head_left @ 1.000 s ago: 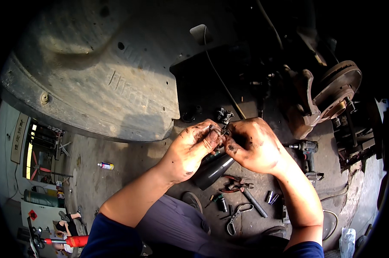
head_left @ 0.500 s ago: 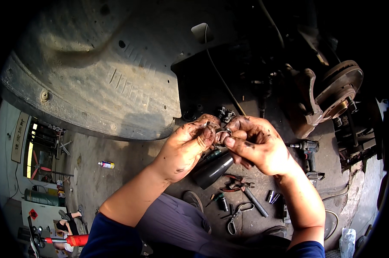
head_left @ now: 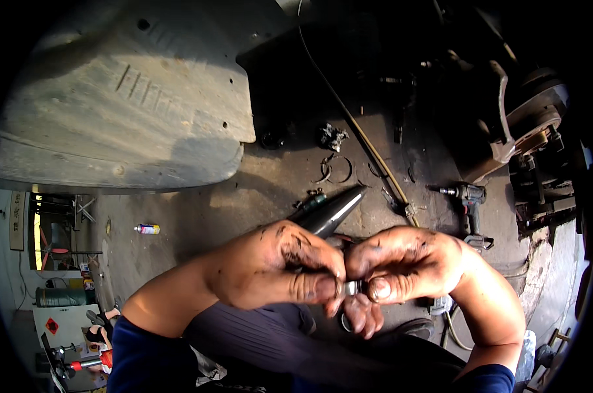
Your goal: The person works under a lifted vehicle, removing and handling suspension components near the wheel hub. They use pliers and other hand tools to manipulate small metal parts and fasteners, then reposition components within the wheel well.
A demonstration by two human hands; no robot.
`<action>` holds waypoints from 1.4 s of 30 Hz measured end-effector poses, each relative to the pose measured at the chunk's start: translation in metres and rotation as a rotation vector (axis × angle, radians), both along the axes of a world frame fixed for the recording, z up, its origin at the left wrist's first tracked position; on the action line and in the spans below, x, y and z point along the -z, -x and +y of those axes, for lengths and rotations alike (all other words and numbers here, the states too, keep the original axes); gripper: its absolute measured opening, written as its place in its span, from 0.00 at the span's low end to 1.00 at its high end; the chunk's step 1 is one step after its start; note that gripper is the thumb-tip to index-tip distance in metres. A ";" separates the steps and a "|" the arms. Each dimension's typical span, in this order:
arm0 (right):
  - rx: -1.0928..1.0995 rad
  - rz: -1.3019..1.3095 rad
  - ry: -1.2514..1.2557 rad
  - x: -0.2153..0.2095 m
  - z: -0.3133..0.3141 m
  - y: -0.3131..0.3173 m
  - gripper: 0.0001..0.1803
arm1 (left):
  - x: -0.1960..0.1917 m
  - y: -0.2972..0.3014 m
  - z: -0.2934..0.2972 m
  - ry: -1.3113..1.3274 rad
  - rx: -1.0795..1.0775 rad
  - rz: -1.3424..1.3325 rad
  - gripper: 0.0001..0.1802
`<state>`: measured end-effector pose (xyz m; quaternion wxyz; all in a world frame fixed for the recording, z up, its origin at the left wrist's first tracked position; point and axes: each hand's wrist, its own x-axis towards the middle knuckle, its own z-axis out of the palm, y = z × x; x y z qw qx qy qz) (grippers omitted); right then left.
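Note:
Grease-stained, my left hand (head_left: pixel 277 265) and my right hand (head_left: pixel 411 262) meet low in the middle of the picture. Between thumbs and fingers both grip one small shiny metal ring-like part (head_left: pixel 353 287). Fingers cover most of it, so its exact kind does not show. Just beyond my hands lies a glossy black tapered cone (head_left: pixel 339 213) on the floor, its near end hidden behind them.
A brake disc and hub (head_left: pixel 538 124) hang at the right, with a cordless impact wrench (head_left: pixel 470 203) below. A wheel-arch liner (head_left: pixel 178 131) fills the upper left. Thin hoop clamps (head_left: pixel 341 169), a hose (head_left: pixel 375 154) and a spray can (head_left: pixel 147 229) lie on the floor.
Both hands have come down and closer to my body, still together on the small part. The cone tip and the hoop clamps beyond now show; the pliers and scissors are mostly covered.

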<state>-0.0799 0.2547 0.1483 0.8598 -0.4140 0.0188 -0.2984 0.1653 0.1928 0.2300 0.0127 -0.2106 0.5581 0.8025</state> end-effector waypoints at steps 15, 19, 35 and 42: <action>0.343 0.506 0.678 0.022 0.083 -0.011 0.14 | 0.054 -0.013 0.055 0.608 0.393 0.116 0.10; 0.283 0.496 0.656 0.025 0.084 -0.008 0.12 | 0.056 -0.014 0.056 0.617 0.432 0.113 0.10; 0.504 0.573 0.885 0.032 0.070 -0.004 0.14 | 0.058 -0.013 0.039 0.880 0.252 0.125 0.15; 0.687 0.640 1.093 0.016 0.063 0.013 0.16 | 0.043 0.000 0.040 0.427 -0.059 0.085 0.30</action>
